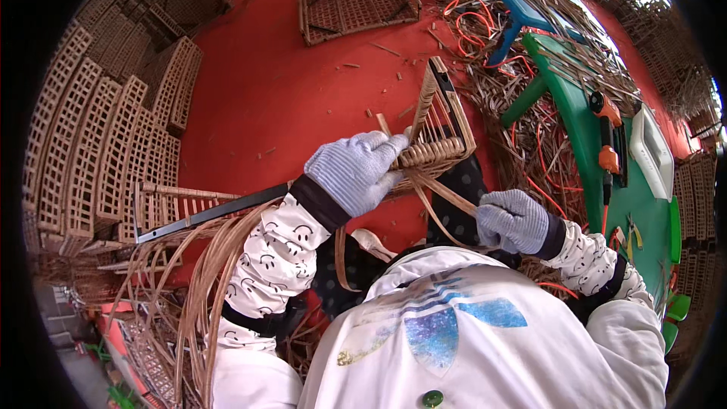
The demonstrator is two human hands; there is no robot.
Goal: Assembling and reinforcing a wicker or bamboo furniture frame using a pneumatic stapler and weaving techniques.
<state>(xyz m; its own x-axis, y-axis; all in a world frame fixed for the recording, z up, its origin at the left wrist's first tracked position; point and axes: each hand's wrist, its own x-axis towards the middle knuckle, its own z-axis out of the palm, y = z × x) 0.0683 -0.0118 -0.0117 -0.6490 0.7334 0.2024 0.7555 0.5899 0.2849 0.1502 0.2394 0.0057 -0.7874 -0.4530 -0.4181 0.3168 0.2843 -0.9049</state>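
A rattan basket frame (pixel 430 154) with dark metal edging lies across my lap, its corner standing up at the right. Strips are wound thickly round that corner. My left hand (pixel 352 173), in a grey-striped glove, is closed on the frame beside the winding, fingers over the edge. A flat rattan strip (pixel 448 194) runs tight from the winding to my right hand (pixel 513 220), which is gloved alike and closed in a fist round it. The strip's loose end curves under towards my lap. A bundle of long strips (pixel 216 280) hangs over the frame beside my left forearm.
Woven lattice panels (pixel 83 144) stand stacked at the left. A finished-looking tray (pixel 360 4) lies on the red floor. At the right, a green bench (pixel 564 98) carries an orange power tool (pixel 608 136), pliers (pixel 634 233) and a white bin (pixel 653 148). Strip scraps and an orange hose (pixel 473 26) lie nearby.
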